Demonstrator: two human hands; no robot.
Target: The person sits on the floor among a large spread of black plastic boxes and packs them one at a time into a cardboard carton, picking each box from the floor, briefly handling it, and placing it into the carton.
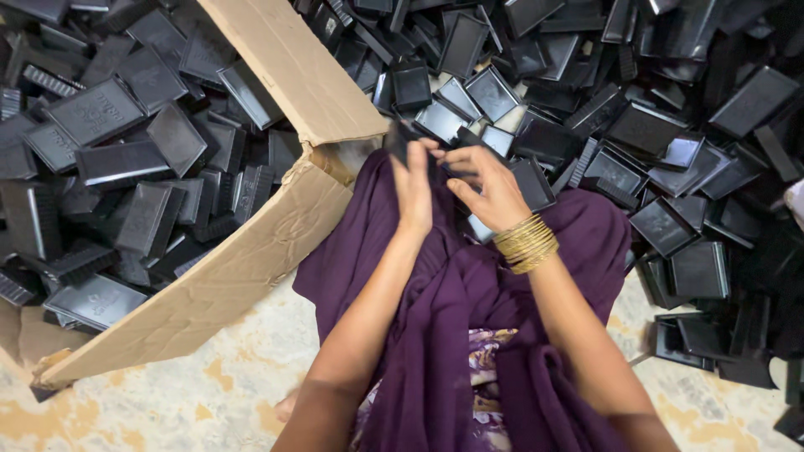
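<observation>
I see a torn cardboard box [251, 259] at left, heaped with black plastic trays [126, 159]. More black trays [670, 151] lie piled on the speckled floor [167, 402] ahead. Purple cloth [452, 318] drapes across the lap.
</observation>
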